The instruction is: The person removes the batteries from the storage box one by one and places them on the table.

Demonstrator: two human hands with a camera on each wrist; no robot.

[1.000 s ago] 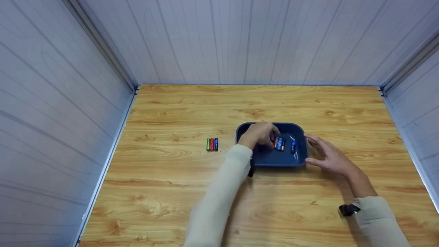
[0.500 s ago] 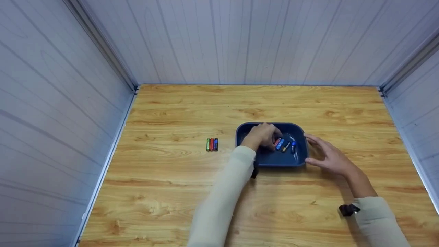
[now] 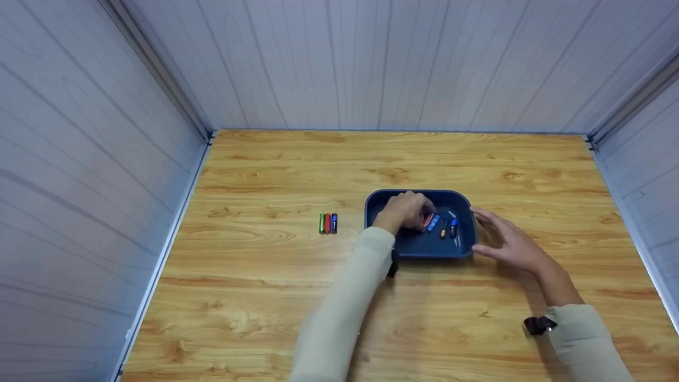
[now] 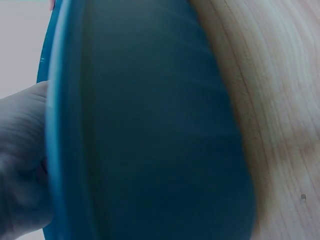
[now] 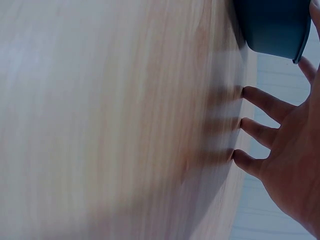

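Batteries (image 3: 439, 225) lie in blue tray (image 3: 424, 248); left hand (image 3: 406, 208) touches them

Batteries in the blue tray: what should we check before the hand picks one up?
1. Batteries in the blue tray: four show, red, blue, brown, dark blue: ok.
2. Left hand inside the tray, beside the red one: ok.
3. Left hand's fingers gripping a battery: cannot tell, fingertips hidden.
4. Right hand steadies the tray's right side, fingers spread: ok.
5. Row of three batteries on the table, space beside it: ok.
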